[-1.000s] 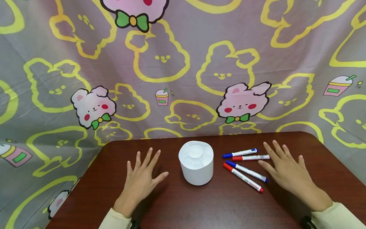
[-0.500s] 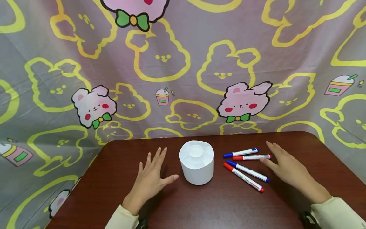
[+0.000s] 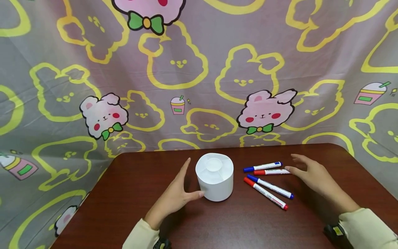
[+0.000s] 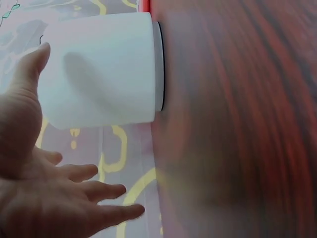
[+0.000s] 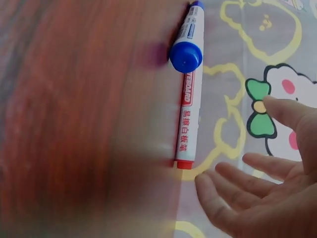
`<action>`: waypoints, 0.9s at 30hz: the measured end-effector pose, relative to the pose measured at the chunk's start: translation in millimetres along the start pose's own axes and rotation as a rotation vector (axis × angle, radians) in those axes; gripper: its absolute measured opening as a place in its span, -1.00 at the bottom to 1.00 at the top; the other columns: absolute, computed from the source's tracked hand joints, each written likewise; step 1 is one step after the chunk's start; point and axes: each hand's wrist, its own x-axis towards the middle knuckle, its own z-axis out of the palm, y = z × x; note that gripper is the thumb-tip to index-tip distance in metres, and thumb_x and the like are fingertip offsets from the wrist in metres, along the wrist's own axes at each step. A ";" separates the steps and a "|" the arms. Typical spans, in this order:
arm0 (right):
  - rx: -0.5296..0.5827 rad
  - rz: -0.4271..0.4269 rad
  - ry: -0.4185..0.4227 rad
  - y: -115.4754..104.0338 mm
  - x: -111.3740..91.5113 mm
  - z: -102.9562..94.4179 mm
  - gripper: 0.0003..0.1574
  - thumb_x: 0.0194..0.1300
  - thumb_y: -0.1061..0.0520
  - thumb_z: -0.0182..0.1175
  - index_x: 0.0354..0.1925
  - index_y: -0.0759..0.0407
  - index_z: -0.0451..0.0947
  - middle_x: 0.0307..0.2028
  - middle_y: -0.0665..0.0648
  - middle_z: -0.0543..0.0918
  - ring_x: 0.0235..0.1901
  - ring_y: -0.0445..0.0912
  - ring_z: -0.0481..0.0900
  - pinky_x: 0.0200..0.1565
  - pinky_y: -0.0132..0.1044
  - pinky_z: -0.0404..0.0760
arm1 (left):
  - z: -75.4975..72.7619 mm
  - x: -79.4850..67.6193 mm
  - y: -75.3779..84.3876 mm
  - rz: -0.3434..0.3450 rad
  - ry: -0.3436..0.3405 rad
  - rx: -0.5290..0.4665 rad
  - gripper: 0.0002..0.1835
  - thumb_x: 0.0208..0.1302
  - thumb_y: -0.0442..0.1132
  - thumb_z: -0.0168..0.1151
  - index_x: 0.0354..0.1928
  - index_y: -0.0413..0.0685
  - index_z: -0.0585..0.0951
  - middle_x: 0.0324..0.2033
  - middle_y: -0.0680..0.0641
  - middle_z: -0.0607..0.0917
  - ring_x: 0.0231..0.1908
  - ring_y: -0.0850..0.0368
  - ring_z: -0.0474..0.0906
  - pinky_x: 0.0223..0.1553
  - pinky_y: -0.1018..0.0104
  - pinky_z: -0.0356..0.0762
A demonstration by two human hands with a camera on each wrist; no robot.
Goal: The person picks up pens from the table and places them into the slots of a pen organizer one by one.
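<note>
A white round desk organizer (image 3: 217, 188) with divided compartments stands upright on the table. My left hand (image 3: 174, 197) is at its left side, fingers extended and thumb spread toward its front wall; whether the thumb touches it I cannot tell. In the left wrist view the organizer (image 4: 109, 69) sits beside the spread hand (image 4: 44, 173). To its right lie two blue whiteboard markers (image 3: 273, 187) and two red whiteboard markers (image 3: 269, 196). By the far red marker's right end hovers my right hand (image 3: 317, 178), fingers loosely bent, holding nothing. The right wrist view shows that red marker (image 5: 185, 129) apart from the fingers.
The dark brown wooden table (image 3: 236, 226) has rounded far corners. A grey cartoon-print cloth (image 3: 211, 97) hangs behind it and along both sides. Each wrist wears a dark band below a pale sleeve (image 3: 365, 226).
My left hand has moved right to the organizer, its thumb reaching the front wall. My right hand has turned sideways, its spread fingers drawing together. Organizer and markers stay put.
</note>
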 end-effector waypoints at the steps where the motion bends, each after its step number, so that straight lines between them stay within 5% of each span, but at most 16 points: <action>1: 0.017 0.006 -0.005 0.8 0.8 -0.3 -0.08 0.51 -0.20 0.24 0.47 0.42 0.27 0.29 0.59 0.50 0.23 0.49 0.51 0.12 0.41 0.52 | 1.4 1.6 0.0 0.015 0.001 -0.022 0.33 0.09 0.01 0.66 0.70 0.24 -0.11 0.67 -0.08 0.05 0.64 -0.16 0.00 0.57 -0.32 0.04; 7: 0.152 0.052 -0.063 6.2 6.0 -0.9 -0.09 0.52 -0.22 0.22 0.48 0.40 0.29 0.33 0.54 0.50 0.13 0.31 0.62 -0.03 -0.04 0.74 | 9.7 8.3 3.2 0.041 -0.009 -0.107 0.33 0.07 -0.07 0.67 0.70 0.23 -0.10 0.65 -0.13 0.13 0.64 -0.15 0.03 0.58 -0.33 0.00; 11: 0.239 0.097 -0.103 9.2 9.9 -1.5 -0.12 0.52 -0.20 0.23 0.47 0.37 0.31 0.36 0.51 0.49 0.07 0.06 0.66 -0.15 -0.36 0.70 | 15.4 11.7 5.6 0.033 -0.011 -0.157 0.32 0.08 -0.08 0.67 0.69 0.28 -0.09 0.65 -0.16 0.12 0.63 -0.18 0.03 0.57 -0.36 0.00; 18: 0.287 0.114 -0.130 14.0 14.2 -0.1 -0.21 0.52 -0.13 0.25 0.42 0.38 0.38 0.36 0.50 0.48 -0.05 -0.21 0.62 -0.17 -0.35 0.70 | 24.4 17.3 9.2 0.051 -0.033 -0.364 0.31 0.10 -0.29 0.64 0.69 0.21 -0.12 0.61 -0.18 0.16 0.56 -0.21 0.22 0.51 -0.21 0.25; 27: 0.347 0.131 -0.190 20.4 21.3 3.1 -0.37 0.51 0.00 0.26 0.30 0.41 0.48 0.31 0.45 0.52 -0.17 -0.31 0.54 -0.20 -0.29 0.66 | 30.2 18.2 12.3 0.061 -0.028 -0.320 0.30 0.09 -0.22 0.66 0.68 0.20 -0.09 0.52 -0.16 0.31 0.47 -0.13 0.29 0.47 -0.17 0.25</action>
